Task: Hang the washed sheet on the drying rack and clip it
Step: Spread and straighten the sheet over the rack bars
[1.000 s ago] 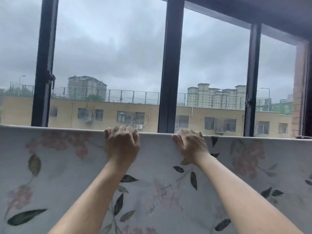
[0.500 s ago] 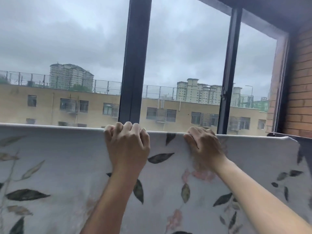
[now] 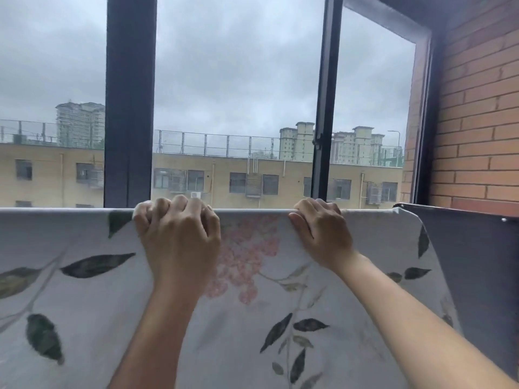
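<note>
The washed sheet [image 3: 84,304], pale grey with dark leaves and pink blossoms, hangs over a horizontal bar that it hides. Its top fold runs straight across the view and its right edge [image 3: 424,248] curves down near the brick wall. My left hand [image 3: 179,234] grips the top fold near the middle, fingers curled over it. My right hand [image 3: 323,231] grips the same fold a little further right, fingers hooked over the top. No clip is in view.
A dark grey panel or cloth [image 3: 477,276] hangs just right of the sheet's edge. Behind the sheet stand dark window posts [image 3: 129,108] and a thinner frame bar [image 3: 325,108]. A brick wall [image 3: 477,108] closes the right side.
Both hands have slid rightwards along the sheet's top fold. The view followed, and the sheet's right edge and the brick wall came into sight.
</note>
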Available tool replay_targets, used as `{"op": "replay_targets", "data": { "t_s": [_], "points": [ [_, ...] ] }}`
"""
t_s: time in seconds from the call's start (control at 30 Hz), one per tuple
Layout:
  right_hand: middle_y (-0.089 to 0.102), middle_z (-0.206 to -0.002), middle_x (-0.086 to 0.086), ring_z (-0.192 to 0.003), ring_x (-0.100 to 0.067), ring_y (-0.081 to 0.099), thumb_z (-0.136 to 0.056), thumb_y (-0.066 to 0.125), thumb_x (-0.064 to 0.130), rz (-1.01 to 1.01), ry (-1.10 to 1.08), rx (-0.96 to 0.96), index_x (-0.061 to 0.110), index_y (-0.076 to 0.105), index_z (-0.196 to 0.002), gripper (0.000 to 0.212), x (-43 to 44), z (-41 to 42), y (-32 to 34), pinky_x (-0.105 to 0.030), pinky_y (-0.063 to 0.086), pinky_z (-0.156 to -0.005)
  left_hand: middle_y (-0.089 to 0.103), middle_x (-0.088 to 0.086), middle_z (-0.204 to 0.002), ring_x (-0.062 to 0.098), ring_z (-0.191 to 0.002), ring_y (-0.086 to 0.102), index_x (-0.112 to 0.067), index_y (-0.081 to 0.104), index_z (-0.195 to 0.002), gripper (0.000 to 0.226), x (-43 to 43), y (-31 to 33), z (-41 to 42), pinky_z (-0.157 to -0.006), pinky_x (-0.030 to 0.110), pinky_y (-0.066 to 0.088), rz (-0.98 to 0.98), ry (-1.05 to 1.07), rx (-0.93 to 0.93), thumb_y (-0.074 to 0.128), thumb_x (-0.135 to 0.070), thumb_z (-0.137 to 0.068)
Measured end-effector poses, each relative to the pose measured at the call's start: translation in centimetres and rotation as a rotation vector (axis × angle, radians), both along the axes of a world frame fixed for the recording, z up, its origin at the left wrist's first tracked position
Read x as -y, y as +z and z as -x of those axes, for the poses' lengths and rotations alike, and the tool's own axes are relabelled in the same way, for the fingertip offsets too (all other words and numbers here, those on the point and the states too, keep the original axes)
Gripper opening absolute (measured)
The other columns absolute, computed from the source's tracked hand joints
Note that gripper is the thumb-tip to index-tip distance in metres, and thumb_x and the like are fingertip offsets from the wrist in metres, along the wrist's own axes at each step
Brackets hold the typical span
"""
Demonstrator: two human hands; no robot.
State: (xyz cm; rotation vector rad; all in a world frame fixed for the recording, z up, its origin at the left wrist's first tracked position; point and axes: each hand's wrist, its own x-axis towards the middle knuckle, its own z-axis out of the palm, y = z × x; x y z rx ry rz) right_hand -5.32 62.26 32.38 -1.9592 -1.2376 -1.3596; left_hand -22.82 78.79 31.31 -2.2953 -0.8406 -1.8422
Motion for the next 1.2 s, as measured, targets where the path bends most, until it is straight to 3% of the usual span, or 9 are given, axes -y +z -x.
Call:
{"op": "replay_targets", "data": {
  "t_s": [0.33, 0.5, 0.57, 0.67, 0.73, 0.87, 1.0, 1.07, 1.2],
  "points": [
    [0.057, -0.098, 0.002, -0.090, -0.021, 0.052, -0.092, 0.014, 0.058, 0.184, -0.043, -0.071, 0.019, 0.052, -0.100, 0.056, 10.7, -10.2, 0.7, -0.036, 0.033, -0.084, 0.061, 0.002, -0.076, 0.025, -0.081, 0.050, -0.017, 0.058, -0.071, 0.036, 12.6, 0.7, -13.1, -0.089, 0.041, 0.027, 0.004, 0.002, -0.043, 0.032, -0.034, -0.089],
    [0.056, -0.108, 0.002, -0.099, -0.021, 0.051, -0.093, 0.014, 0.057, 0.261, -0.095, -0.003, 0.020, 0.048, -0.112, 0.053, 14.9, -14.2, 0.5, -0.040, 0.031, -0.093, 0.061, 0.003, -0.074, 0.026, -0.078, 0.051, -0.017, 0.058, -0.070, 0.034, 18.5, 1.0, -19.3, -0.082, 0.040, 0.027, -0.038, -0.036, -0.109, 0.036, -0.033, -0.089],
    [0.054, -0.111, 0.003, -0.101, -0.021, 0.051, -0.094, 0.016, 0.055, 0.255, -0.089, -0.011, 0.021, 0.046, -0.116, 0.051, 16.5, -15.9, 0.3, -0.043, 0.034, -0.092, 0.061, 0.003, -0.075, 0.026, -0.078, 0.051, -0.017, 0.058, -0.070, 0.033, 20.0, 0.8, -21.1, -0.082, 0.039, 0.027, -0.047, -0.042, -0.106, 0.036, -0.032, -0.089],
    [0.054, -0.115, 0.002, -0.099, -0.020, 0.053, -0.096, 0.026, 0.050, 0.199, 0.094, -0.081, 0.025, 0.041, -0.129, 0.044, 18.8, -17.9, -0.3, -0.039, 0.046, -0.083, 0.061, 0.003, -0.077, 0.026, -0.082, 0.052, -0.017, 0.058, -0.073, 0.035, 21.6, 0.7, -23.1, -0.082, 0.039, 0.027, -0.055, -0.052, -0.097, 0.032, -0.034, -0.090],
    [0.057, -0.116, -0.001, -0.098, -0.020, 0.057, -0.099, 0.032, 0.044, 0.178, 0.189, -0.194, 0.027, 0.036, -0.134, 0.039, 20.2, -19.3, -1.1, -0.037, 0.049, -0.078, 0.062, 0.002, -0.081, 0.025, -0.084, 0.052, -0.017, 0.059, -0.077, 0.037, 23.0, 0.6, -24.5, -0.083, 0.040, 0.027, -0.063, -0.077, -0.115, 0.030, -0.035, -0.091],
    [0.067, -0.100, -0.008, -0.089, -0.033, 0.062, -0.098, 0.033, 0.045, 0.284, 0.147, -0.555, 0.021, 0.043, -0.116, 0.031, 22.4, -22.2, -4.5, -0.045, 0.050, -0.077, 0.061, 0.002, -0.081, 0.025, -0.083, 0.051, -0.017, 0.055, -0.080, 0.035, 25.1, 0.6, -27.0, -0.083, 0.040, 0.027, -0.085, -0.099, -0.126, 0.030, -0.037, -0.093],
    [0.066, -0.114, 0.009, -0.106, -0.013, 0.062, -0.083, 0.035, 0.075, 0.272, 0.423, -1.040, 0.041, 0.053, -0.119, 0.053, 24.2, -23.3, -10.1, -0.038, 0.050, -0.091, 0.060, 0.003, -0.079, 0.025, -0.080, 0.050, -0.017, 0.058, -0.082, 0.035, 25.9, 0.7, -28.2, -0.081, 0.040, 0.026, -0.113, -0.059, -0.140, 0.031, -0.037, -0.091],
    [0.063, -0.123, 0.009, -0.112, -0.009, 0.060, -0.083, 0.031, 0.076, 0.263, 0.560, -1.391, 0.037, 0.052, -0.127, 0.062, 25.4, -24.5, -12.8, -0.036, 0.049, -0.094, 0.060, 0.005, -0.081, 0.025, -0.080, 0.050, -0.016, 0.060, -0.083, 0.035, 26.7, 0.7, -28.7, -0.081, 0.039, 0.027, -0.118, -0.041, -0.158, 0.032, -0.036, -0.091],
    [0.039, -0.148, -0.001, -0.136, -0.025, 0.036, -0.067, 0.023, 0.093, 0.294, 0.339, -1.841, 0.033, 0.035, -0.143, 0.098, 27.2, -28.7, -18.5, -0.042, 0.029, -0.107, 0.057, 0.011, -0.093, 0.029, -0.092, 0.049, -0.014, 0.061, -0.088, 0.035, 28.0, 0.6, -29.3, -0.089, 0.043, 0.029, -0.082, 0.030, -0.181, 0.033, -0.035, -0.091]
  ]
}}
